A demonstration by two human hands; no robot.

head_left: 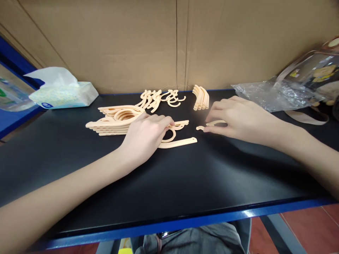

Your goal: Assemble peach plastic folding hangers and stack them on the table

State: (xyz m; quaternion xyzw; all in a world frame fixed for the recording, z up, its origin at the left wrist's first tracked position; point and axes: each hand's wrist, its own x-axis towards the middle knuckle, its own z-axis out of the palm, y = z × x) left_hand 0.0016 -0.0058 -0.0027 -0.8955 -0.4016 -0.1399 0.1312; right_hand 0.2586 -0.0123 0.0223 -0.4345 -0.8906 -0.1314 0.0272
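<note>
My left hand (145, 135) is closed over a cream plastic hanger body (171, 135), which lies on the table with its round loop and a flat arm (182, 142) showing past my fingers. The palm hides the rest of it. To the right, my right hand (227, 118) pinches a slim curved cream hook (216, 122) between thumb and fingers, its small end sticking out to the left just above the table. A neat stack of cream hanger bodies (113, 125) lies directly left of my left hand.
Several loose cream hooks (173, 98) lie in a heap at the back, with short curved arms (201, 98) bundled to their right. A tissue box (63, 94) stands back left. Clear plastic film (275, 95) and a transparent bag (312, 70) are at the right.
</note>
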